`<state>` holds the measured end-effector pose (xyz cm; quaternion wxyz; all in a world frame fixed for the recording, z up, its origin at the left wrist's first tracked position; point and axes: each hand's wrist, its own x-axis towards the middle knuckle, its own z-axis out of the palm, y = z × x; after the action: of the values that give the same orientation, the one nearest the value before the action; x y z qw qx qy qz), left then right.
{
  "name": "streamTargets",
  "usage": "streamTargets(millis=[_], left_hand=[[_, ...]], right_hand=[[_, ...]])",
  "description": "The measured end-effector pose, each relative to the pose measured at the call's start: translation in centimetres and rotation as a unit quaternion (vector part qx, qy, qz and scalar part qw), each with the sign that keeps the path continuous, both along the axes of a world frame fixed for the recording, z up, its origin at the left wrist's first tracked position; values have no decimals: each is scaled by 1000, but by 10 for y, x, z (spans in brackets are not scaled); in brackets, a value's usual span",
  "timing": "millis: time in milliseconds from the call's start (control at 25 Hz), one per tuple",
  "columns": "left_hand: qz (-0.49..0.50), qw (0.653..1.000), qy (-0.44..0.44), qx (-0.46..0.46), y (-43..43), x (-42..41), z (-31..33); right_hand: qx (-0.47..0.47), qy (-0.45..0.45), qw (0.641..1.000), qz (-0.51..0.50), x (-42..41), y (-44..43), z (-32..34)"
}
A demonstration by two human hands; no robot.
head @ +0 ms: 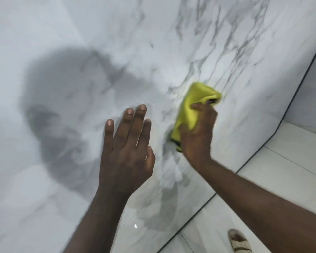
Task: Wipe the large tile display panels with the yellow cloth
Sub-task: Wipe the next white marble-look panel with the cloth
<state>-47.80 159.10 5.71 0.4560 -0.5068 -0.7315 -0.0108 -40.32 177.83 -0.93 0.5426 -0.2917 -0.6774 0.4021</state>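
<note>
Right hand [197, 132] grip clamped on yellow cloth [192, 108] against tile panel [171, 52]; left hand [125, 147] fingers spread.

One head-worn wide-angle view looks forward and down, close against the panel [153, 42], which fills most of the frame. The left hand [125, 148] and right hand [197, 132] enter from the bottom edge. The floor [290, 161] shows at lower right.

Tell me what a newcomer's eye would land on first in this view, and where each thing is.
The bright yellow cloth stands out first, right of centre, bunched in the right hand against the grey-veined white tile panel. Beside it, at centre, the left hand is open with fingers spread before the panel. A large dark shadow falls on the panel's left half.
</note>
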Motion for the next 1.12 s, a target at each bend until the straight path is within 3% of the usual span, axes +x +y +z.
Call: streamTargets(millis=[80, 120, 160, 200, 240, 280, 360, 400, 440, 480, 560, 600, 720, 760, 840, 920, 1040, 1120], left_hand=[[-4, 1000, -8, -2, -26, -1, 2], [-8, 1000, -14, -10, -37, -2, 2], [-10, 1000, -18, -21, -43, -2, 0], [-11, 999, -21, -30, -48, -1, -3], [-12, 999, -20, -35, -51, 0, -6], [-15, 999, -16, -37, -52, 0, -8], [-26, 999, -12, -34, -44, -2, -12], [-28, 999, -10, -33, -38, -4, -14], [-29, 999, -7, -33, -32, -5, -14], [-29, 999, -4, -32, -27, -6, -15], [-26, 999, -4, -35, -18, -10, -16], [-29, 999, 1, -39, -14, -12, -19], [-19, 996, 78, -39, -5, -24, -36], [-8, 993, 112, -35, -3, -28, -40], [7, 988, 151, -30, -1, -29, -44], [10, 988, 148, -33, -1, -30, -45], [29, 985, 166, -30, -1, -32, -48], [30, 984, 175, -30, -1, -32, -51]], right_hand=[[159, -33, 983, 88, 3, -28, -5], [138, -37, 987, 70, 0, -27, -11], [44, -32, 998, 18, -3, -18, -14], [-102, -23, 994, -24, -4, -11, -8], [-189, -52, 979, -58, -5, -11, -2], [-202, -49, 977, -48, -5, -19, 3], [-28, -54, 998, 28, -1, -50, 9], [25, -41, 997, 52, -1, -57, 4], [20, -20, 998, 60, -1, -51, -2], [-16, -23, 999, 21, -3, -37, -11], [-255, -25, 966, -22, -8, -4, -19], [-319, -31, 947, -25, -7, 6, -27], [-144, -84, 986, 7, 5, -2, -63], [-126, -67, 990, 22, 6, -1, -84], [-205, -127, 970, -15, 6, 16, -116], [-360, -172, 916, -41, 1, 28, -132], [-294, -152, 944, -5, 2, 19, -148], [-327, -175, 928, -15, 3, 26, -160]])
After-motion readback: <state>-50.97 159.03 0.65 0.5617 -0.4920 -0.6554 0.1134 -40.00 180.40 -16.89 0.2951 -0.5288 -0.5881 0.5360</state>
